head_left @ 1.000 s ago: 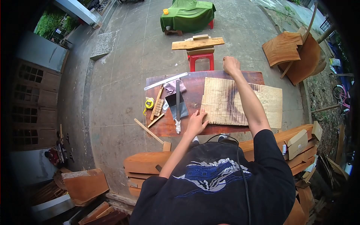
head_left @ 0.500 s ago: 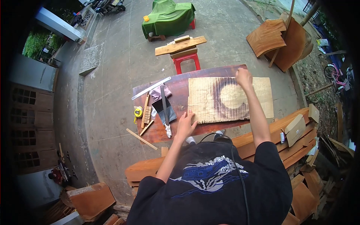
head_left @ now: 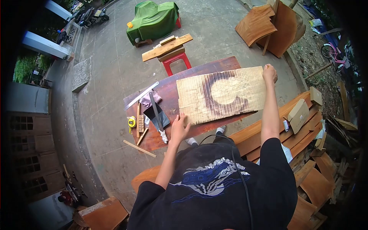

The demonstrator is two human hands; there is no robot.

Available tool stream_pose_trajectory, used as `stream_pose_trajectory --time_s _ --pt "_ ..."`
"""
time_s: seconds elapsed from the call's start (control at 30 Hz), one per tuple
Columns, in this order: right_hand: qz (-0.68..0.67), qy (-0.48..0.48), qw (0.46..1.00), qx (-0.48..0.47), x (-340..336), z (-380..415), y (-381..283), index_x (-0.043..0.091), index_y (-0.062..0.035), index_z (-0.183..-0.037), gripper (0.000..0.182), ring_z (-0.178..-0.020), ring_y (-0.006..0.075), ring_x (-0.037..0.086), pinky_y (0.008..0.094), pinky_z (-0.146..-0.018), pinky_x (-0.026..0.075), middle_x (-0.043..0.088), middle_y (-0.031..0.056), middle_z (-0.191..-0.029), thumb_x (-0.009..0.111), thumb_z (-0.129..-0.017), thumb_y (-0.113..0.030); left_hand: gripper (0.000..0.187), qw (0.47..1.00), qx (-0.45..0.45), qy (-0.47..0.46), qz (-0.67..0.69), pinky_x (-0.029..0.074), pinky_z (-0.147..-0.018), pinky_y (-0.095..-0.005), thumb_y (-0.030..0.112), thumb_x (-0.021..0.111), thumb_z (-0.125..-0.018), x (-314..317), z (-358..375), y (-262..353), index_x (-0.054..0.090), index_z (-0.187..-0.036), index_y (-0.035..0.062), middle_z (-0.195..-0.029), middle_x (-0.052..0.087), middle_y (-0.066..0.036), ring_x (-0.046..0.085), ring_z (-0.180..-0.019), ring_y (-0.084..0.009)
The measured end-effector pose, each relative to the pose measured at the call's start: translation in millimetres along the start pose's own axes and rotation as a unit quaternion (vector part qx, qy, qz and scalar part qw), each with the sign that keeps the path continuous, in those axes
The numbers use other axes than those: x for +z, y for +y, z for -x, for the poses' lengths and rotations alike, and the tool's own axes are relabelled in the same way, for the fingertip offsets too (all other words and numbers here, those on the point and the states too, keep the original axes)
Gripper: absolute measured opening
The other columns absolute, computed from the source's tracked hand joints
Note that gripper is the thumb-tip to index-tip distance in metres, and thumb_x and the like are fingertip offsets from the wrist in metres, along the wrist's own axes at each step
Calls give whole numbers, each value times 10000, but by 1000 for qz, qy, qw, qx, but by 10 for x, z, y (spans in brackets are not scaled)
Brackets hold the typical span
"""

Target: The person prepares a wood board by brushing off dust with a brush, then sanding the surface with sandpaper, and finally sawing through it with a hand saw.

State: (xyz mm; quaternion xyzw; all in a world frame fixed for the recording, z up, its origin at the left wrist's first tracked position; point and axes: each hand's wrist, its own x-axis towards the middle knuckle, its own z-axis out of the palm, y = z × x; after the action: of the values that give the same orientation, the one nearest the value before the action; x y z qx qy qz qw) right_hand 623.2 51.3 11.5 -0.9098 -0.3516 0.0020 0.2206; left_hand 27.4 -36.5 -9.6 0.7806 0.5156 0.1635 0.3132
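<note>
A pale, ridged wooden board (head_left: 191,96) with a dark, scorched-looking ring lies on a reddish-brown tabletop (head_left: 207,67). At the board's lower left corner rests my left hand (head_left: 179,128), fingers spread and touching its edge. My right hand (head_left: 270,73) is closed at the upper right corner; whether it grips the board or something small is hidden. Left of the board are a long dark bar (head_left: 156,111) with a white-wrapped end, a dark flat sheet (head_left: 163,119) beneath it, and a metal ruler (head_left: 142,96).
A yellow tape measure (head_left: 132,122) and small wood strips (head_left: 141,124) lie at the table's left. Beyond stands a red stool (head_left: 177,63) bearing planks. Large wooden slabs (head_left: 255,25) lean at the upper right. Long timber (head_left: 249,142) lies by my right side.
My right hand has moved from the board's top edge out to its upper right corner, still closed. My left hand stays at the lower left corner. The camera view has shifted.
</note>
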Motion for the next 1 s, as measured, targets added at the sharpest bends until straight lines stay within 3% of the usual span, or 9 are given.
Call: stream_pose_trajectory --time_s 0.27,0.37,0.43,0.57,0.67,0.77,0.83,0.9,1.0 --pt "-188 -333 865 -323 -111 2563 -2003 763 -102 -1244 344 -843 267 769 393 -779 598 795 143 -1062 598 -1035 -319 532 999 1 -13 44 451 -1160 -506 222 758 -930 -55 -39 -126 608 -1395 12 -1472 603 -274 519 -1409 -495" --pt "-165 -375 905 -114 -335 2206 -1558 769 -124 -1253 381 -881 273 778 414 -802 598 805 124 -1067 589 -1047 -389 533 997 -48 -22 63 523 -1078 -469 223 750 -942 -281 -23 -56 612 -1411 11 -1312 704 -257 649 -1271 -441" --pt "-140 -207 968 -4 -241 1674 -776 768 -85 -1215 364 -850 263 777 412 -789 602 798 150 -1011 526 -1077 -321 516 987 -116 -58 98 557 -1031 -454 218 750 -943 -500 13 51 625 -1399 11 -1233 745 -240 702 -1191 -424" --pt "119 -41 990 -67 -631 1754 -471 747 -35 -1192 364 -878 344 771 480 -788 606 778 200 -1016 499 -1068 -270 465 985 -35 51 162 589 -878 -434 185 742 -959 -379 170 -300 647 -1385 23 -1153 764 -242 764 -1048 -360" --pt "44 -91 974 -202 -91 2686 -941 712 -37 -1224 308 -738 320 723 443 -615 571 750 145 -1013 469 -1086 -165 427 991 -38 33 123 587 -802 -418 163 739 -967 -501 195 -300 665 -1363 23 -1017 783 -210 777 -928 -330" --pt "-134 -244 915 -292 -560 3711 -1835 715 -87 -1306 338 -860 383 753 468 -762 609 756 194 -1200 590 -1038 -253 403 992 -29 17 122 587 -764 -418 159 735 -968 -576 194 -279 677 -1343 26 -919 783 -181 770 -845 -330" --pt "-192 -272 914 -232 -580 3803 -1689 756 -84 -1212 294 -859 387 751 466 -752 595 765 196 -1146 616 -1026 -263 402 993 -6 8 114 588 -763 -416 158 733 -967 -598 155 -314 677 -1344 28 -922 783 -182 771 -843 -329" --pt "-275 -285 917 40 -772 3433 -1247 768 -68 -1145 283 -904 395 743 468 -781 584 766 199 -1112 610 -1030 -273 402 994 -4 -7 108 585 -792 -380 140 731 -967 -630 153 -353 680 -1350 30 -942 793 -164 778 -853 -275" --pt "-107 -53 991 62 -844 2864 -253 757 -77 -1179 291 -981 395 730 478 -825 570 765 191 -1088 592 -1045 -276 410 993 4 -17 115 588 -820 -366 131 729 -966 -616 154 -414 677 -1359 28 -990 797 -158 783 -876 -252"
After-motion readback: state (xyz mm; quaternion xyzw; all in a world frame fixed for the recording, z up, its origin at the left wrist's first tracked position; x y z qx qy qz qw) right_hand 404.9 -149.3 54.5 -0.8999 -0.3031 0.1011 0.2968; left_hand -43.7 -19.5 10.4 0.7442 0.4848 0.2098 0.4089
